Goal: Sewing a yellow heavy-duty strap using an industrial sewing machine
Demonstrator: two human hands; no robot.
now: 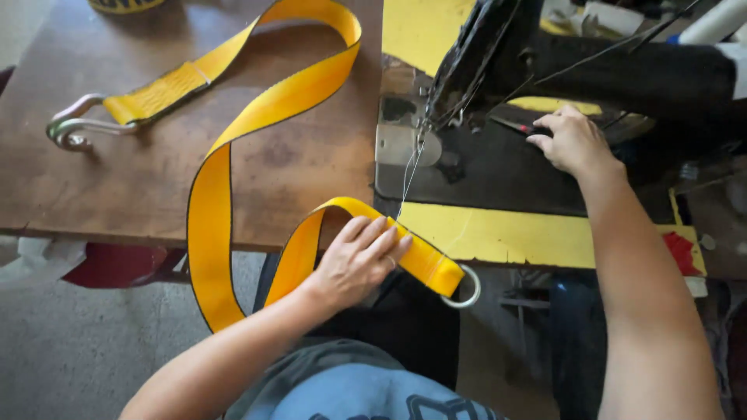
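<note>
Strap (233,155) on table (117,187), left of sewing machine (498,117); hook (74,128) at far-left end, ring (464,289) near edge

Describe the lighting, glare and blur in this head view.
Head view: soft daylight; mild sheen on the yellow strap; sewing machine dark and underexposed; left hand sharp, right hand slightly soft; frame edges look stretched.
</note>
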